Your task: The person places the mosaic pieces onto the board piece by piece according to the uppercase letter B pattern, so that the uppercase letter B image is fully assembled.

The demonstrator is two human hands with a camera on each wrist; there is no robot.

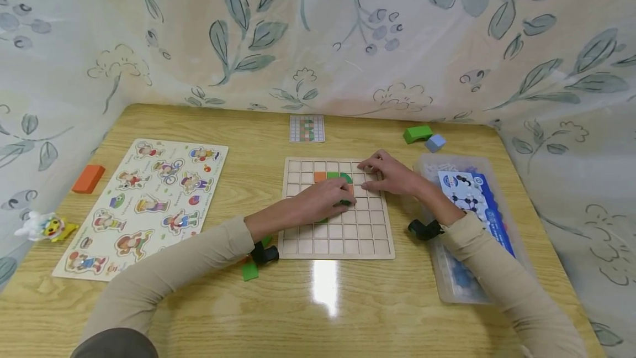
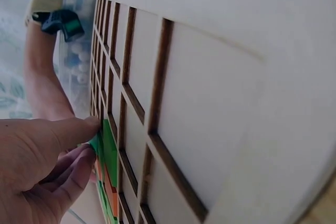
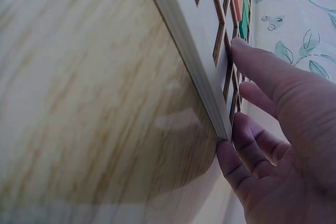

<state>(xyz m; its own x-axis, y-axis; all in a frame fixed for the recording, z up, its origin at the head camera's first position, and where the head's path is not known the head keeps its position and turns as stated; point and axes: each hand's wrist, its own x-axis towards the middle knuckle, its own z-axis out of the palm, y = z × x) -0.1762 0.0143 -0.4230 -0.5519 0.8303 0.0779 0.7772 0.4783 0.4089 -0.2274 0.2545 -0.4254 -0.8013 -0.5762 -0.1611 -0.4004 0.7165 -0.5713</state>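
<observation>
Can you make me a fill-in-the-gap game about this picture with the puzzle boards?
1. Both hands rest on the wooden ____ board.
2. The loose block at the table's far left edge is ____.
3. The clear plastic box sits beside the ____ hand.
4. Next to the light blue block lies a ____ block.

Missing words: grid; orange; right; green

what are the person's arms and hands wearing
Both arms wear long beige sleeves, pushed up short of the wrists. Each wrist carries a small black strapped device. The left hand and right hand are bare: no gloves, no rings visible on the fingers.
</observation>
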